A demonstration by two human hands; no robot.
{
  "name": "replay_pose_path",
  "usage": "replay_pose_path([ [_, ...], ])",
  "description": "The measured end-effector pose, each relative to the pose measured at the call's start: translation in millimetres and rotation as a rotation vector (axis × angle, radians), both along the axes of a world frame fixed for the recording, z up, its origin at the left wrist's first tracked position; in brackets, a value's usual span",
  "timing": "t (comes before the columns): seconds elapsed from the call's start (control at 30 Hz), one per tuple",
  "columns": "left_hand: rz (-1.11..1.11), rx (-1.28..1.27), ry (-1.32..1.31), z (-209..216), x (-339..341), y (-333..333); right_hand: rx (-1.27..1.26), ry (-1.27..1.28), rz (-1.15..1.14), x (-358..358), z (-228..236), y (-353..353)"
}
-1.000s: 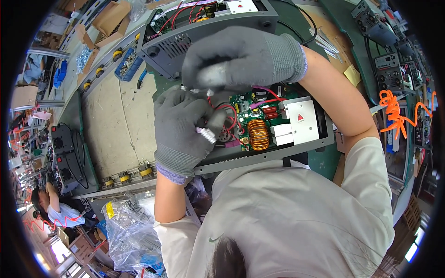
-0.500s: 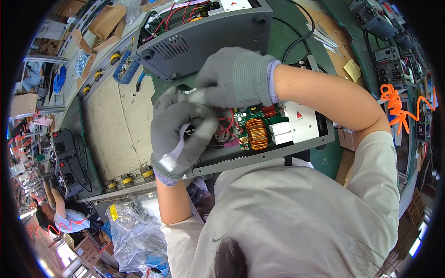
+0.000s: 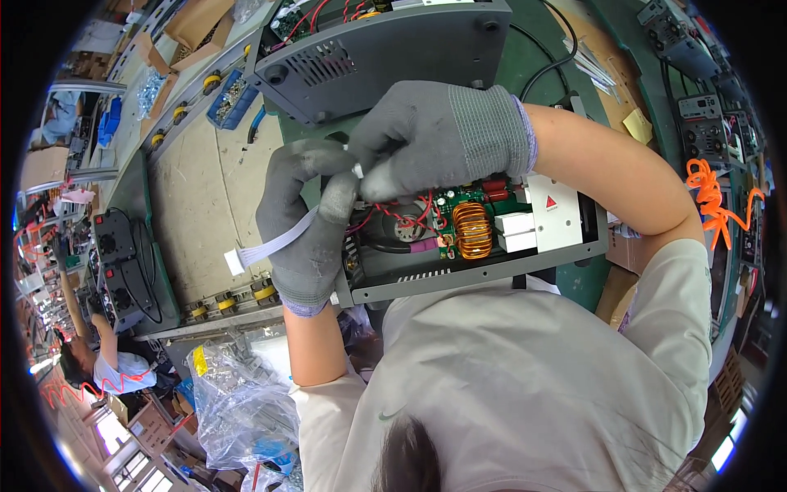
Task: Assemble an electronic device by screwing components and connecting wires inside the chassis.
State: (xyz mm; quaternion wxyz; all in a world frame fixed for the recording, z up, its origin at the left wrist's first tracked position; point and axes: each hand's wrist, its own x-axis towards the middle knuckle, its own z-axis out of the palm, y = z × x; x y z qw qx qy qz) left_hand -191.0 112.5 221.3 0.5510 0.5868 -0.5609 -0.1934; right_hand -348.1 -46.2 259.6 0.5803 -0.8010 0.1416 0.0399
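Observation:
My two hands wear grey knitted gloves and meet over the left end of an open metal housing (image 3: 459, 287). My left hand (image 3: 307, 201) is closed, thumb and fingertips pinching a small white connector (image 3: 357, 170). From the same hand a flat white ribbon cable (image 3: 283, 244) trails left and ends in a white plug (image 3: 234, 262). Against that small connector, the bent fingers of my right hand (image 3: 418, 139) press from the other side. Inside the housing lie a green circuit board (image 3: 447, 199), a copper coil (image 3: 473, 230), twisted red wires (image 3: 420, 216) and a white plate (image 3: 559, 215).
Another dark grey housing (image 3: 393, 61) stands just behind my hands. A blue bin of screws (image 3: 232, 100) sits far left, near a cardboard box (image 3: 199, 26). Black units (image 3: 123, 307) stand at left; an orange coiled hose (image 3: 709, 201) hangs right. A person (image 3: 119, 361) works lower left.
The ribbon cable, blurred across my left palm before, now sticks out to the left with its plug showing. My fingertips have come together at the small connector, and the view has shifted slightly.

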Motion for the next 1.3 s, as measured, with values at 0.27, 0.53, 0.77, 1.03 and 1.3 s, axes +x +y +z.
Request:
replay_pose_path([
  [0.27, -0.039, -0.029, 0.135, -1, -3, -1, 0.222, 0.014, -0.069, 0, -2, 14],
  [0.53, -0.085, -0.027, 0.000, -5, 4, 1, 0.423, 0.125, -0.082, -1, 3, 18],
  [0.77, 0.033, 0.058, -0.221, 5, -4, 1, 0.245, 0.180, -0.052, -3, 2, 17],
  [1.03, -0.036, 0.029, -0.113, 0, 2, 3, -0.058, -0.042, -0.021, -2, -3, 26],
  [1.3, -0.003, 0.049, 0.116, -13, 2, 3, -0.517, -0.025, 0.037, -1, -6, 32],
])
